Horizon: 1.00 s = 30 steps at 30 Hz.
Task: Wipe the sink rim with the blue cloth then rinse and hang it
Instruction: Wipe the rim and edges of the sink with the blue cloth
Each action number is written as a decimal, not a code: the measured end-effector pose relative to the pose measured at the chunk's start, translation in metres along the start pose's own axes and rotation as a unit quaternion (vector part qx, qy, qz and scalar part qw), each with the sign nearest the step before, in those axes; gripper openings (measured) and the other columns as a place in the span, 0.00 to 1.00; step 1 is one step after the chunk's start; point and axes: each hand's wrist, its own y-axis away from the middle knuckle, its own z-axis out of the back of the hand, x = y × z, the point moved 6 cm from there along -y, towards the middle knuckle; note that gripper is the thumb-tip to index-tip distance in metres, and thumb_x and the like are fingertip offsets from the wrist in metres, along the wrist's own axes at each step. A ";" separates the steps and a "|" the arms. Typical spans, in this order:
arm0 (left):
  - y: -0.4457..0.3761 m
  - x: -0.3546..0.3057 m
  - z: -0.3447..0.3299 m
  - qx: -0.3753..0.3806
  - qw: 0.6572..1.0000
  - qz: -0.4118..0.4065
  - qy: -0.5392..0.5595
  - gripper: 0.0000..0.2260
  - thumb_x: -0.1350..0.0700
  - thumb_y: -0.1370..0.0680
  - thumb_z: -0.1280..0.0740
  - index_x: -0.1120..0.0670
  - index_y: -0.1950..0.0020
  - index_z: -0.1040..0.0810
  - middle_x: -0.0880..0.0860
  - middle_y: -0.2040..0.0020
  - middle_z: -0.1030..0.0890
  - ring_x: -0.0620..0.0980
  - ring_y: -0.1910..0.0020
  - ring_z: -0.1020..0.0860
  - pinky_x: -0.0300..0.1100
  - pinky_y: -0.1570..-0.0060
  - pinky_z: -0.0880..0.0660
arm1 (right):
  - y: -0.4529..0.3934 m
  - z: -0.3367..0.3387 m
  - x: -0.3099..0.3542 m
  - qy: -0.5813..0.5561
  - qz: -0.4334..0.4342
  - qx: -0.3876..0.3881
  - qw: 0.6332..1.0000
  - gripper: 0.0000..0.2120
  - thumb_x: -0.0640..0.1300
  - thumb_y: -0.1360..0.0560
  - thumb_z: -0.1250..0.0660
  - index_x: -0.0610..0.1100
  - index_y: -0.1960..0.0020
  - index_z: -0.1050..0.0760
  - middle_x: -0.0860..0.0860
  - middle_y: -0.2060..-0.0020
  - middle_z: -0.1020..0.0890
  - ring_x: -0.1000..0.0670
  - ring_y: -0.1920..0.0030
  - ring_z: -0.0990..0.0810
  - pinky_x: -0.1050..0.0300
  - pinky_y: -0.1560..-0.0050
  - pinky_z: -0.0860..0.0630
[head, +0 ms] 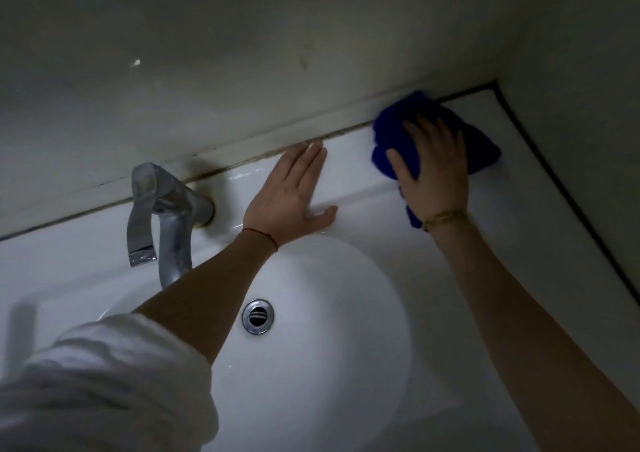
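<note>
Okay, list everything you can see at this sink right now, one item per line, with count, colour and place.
Sink: one, white, round basin below a flat rim.
Faucet: one, chrome, back left of the rim.
Drain: one, chrome, in the basin.
Blue cloth: one, on the back rim near the right corner.
Wall: grey-white, behind the sink.
Left hand: flat on the back rim, beside the faucet.
Right hand: pressing flat on the blue cloth.

There are no words, numbers or signs to read anywhere here, not on anything at all.
</note>
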 end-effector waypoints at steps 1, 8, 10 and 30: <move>-0.001 0.000 0.000 -0.005 1.000 -0.001 0.002 0.37 0.41 0.24 0.33 0.64 0.24 0.37 0.61 0.25 0.34 0.60 0.25 0.37 0.49 0.24 0.42 | -0.002 0.001 -0.003 0.014 -0.031 -0.007 0.999 0.27 0.60 0.20 0.48 0.46 0.28 0.34 0.45 0.29 0.31 0.41 0.29 0.36 0.42 0.26 0.47; 0.000 -0.002 -0.004 0.022 1.000 0.002 -0.011 0.39 0.39 0.24 0.34 0.63 0.23 0.40 0.60 0.23 0.36 0.59 0.24 0.40 0.53 0.25 0.39 | 0.001 0.000 0.012 0.029 0.165 0.122 0.978 0.26 0.58 0.19 0.48 0.50 0.24 0.40 0.50 0.25 0.37 0.45 0.25 0.41 0.42 0.24 0.49; 0.000 0.001 -0.003 0.013 1.000 -0.003 -0.011 0.38 0.40 0.24 0.33 0.64 0.23 0.39 0.61 0.24 0.35 0.60 0.24 0.39 0.54 0.26 0.38 | -0.005 0.012 -0.024 0.040 0.098 0.106 0.989 0.27 0.59 0.20 0.47 0.48 0.24 0.40 0.48 0.25 0.38 0.43 0.25 0.41 0.42 0.25 0.49; 0.004 -0.020 0.006 0.014 0.995 -0.101 -0.009 0.35 0.41 0.23 0.36 0.65 0.26 0.36 0.65 0.28 0.31 0.64 0.29 0.33 0.56 0.26 0.40 | 0.244 0.107 -0.097 0.124 -0.208 0.052 0.969 0.33 0.52 0.22 0.36 0.42 0.23 0.44 0.42 0.25 0.39 0.37 0.27 0.39 0.42 0.26 0.44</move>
